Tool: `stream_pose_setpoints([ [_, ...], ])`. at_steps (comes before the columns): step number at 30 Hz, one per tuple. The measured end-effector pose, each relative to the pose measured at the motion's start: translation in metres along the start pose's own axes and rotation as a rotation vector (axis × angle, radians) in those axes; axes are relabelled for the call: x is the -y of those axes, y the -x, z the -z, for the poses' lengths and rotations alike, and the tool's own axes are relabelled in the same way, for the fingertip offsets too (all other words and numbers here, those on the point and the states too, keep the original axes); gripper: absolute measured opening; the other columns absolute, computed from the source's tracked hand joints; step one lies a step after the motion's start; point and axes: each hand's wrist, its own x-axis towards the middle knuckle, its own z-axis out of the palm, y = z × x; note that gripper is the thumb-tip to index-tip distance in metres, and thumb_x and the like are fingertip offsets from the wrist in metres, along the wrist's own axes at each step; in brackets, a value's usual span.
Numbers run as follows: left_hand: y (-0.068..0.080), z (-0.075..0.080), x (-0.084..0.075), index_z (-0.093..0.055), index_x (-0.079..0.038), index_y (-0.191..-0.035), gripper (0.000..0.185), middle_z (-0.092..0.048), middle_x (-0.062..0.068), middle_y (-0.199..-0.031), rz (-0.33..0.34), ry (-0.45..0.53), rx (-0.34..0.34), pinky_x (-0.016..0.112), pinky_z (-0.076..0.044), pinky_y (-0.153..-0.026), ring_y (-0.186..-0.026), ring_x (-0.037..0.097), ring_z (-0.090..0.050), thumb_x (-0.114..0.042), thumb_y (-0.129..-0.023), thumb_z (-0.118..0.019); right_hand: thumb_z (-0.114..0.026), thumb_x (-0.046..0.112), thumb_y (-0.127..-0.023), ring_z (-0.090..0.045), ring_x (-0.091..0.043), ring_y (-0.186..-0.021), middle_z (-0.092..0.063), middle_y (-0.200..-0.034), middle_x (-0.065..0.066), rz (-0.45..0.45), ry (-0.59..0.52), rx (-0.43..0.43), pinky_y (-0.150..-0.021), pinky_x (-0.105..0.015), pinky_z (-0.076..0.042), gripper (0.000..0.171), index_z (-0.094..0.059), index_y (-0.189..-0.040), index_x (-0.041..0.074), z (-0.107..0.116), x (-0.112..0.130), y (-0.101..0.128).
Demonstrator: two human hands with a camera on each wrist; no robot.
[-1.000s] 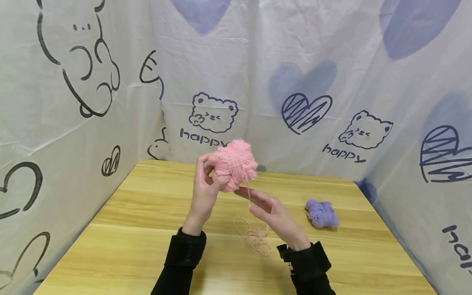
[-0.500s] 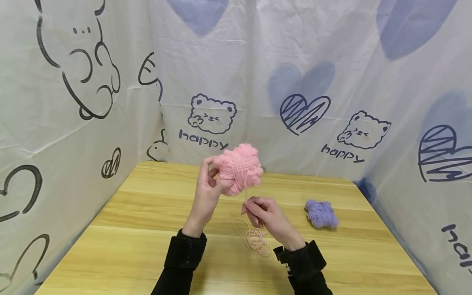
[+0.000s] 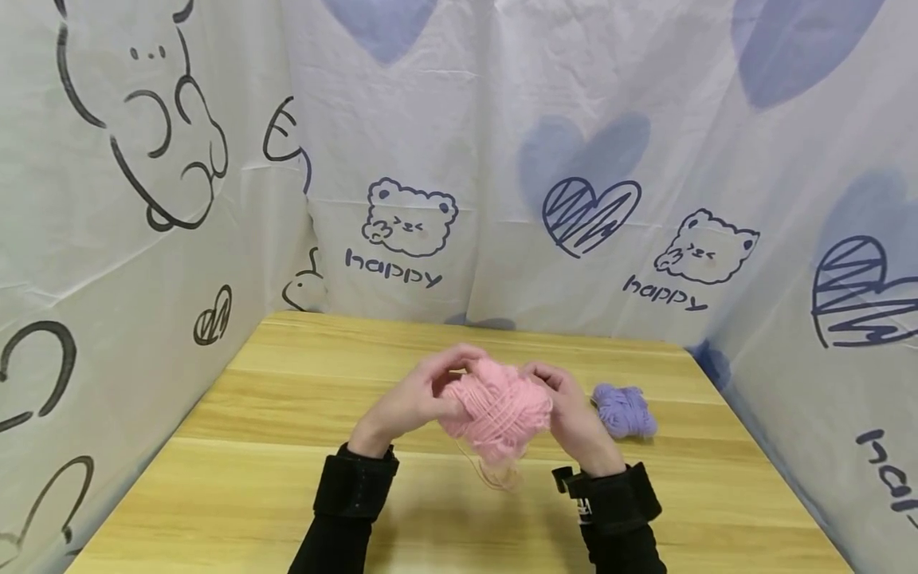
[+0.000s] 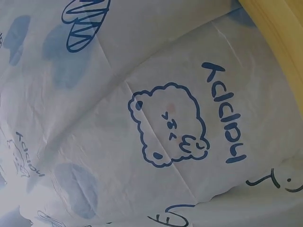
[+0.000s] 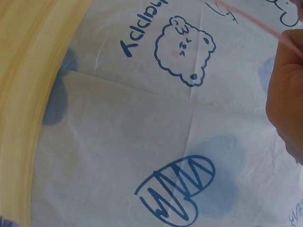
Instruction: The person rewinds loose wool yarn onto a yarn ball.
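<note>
In the head view, a pink ball of yarn (image 3: 500, 408) is held up over the middle of the table. My left hand (image 3: 410, 401) grips its left side, fingers over the top and thumb in front. At the ball's right side, my right hand (image 3: 579, 422) has curled fingers, their tips partly hidden behind the yarn. A taut pink strand (image 5: 253, 23) runs to the right hand (image 5: 286, 92) in the right wrist view, pinched in its fingers. Loose peach-coloured loops of yarn (image 3: 493, 478) lie below the ball, mostly covered by it. The left wrist view catches neither hand.
A purple skein of yarn (image 3: 625, 411) lies on the wooden table (image 3: 237, 478), right of my right hand. White curtains (image 3: 495, 159) with printed hearts and bears enclose the table at the back and both sides.
The pink ball has come down and slightly right, tilting in my left hand. My right hand first pinched the hanging strand below it, then rose to the ball's right side.
</note>
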Motion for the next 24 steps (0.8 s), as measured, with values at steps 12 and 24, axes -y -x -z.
stream_pose_setpoints([
  [12,-0.004,0.0,0.008,-0.052,-0.014,-0.127,0.055,-0.057,0.012,-0.113,0.096,-0.204,-0.112,0.033,-0.054,-0.082,-0.094,0.02,-0.059,-0.003,-0.075,-0.061,-0.048,0.018,-0.101,-0.032,-0.009,-0.053,-0.043,-0.065,0.005,0.122,0.077,-0.164,-0.048,-0.027,-0.023,0.016,-0.054,-0.09,0.009,-0.001,0.013,0.008],
  [24,-0.009,-0.001,0.007,-0.049,-0.019,-0.125,0.051,-0.054,0.014,-0.114,0.079,-0.173,-0.406,0.03,-0.057,-0.071,-0.09,0.023,-0.064,-0.004,-0.081,-0.069,-0.059,0.012,-0.095,-0.038,-0.01,-0.054,-0.048,-0.065,0.006,0.145,0.319,-0.105,-0.047,-0.034,-0.029,0.018,-0.068,-0.1,-0.002,-0.013,0.021,0.015],
])
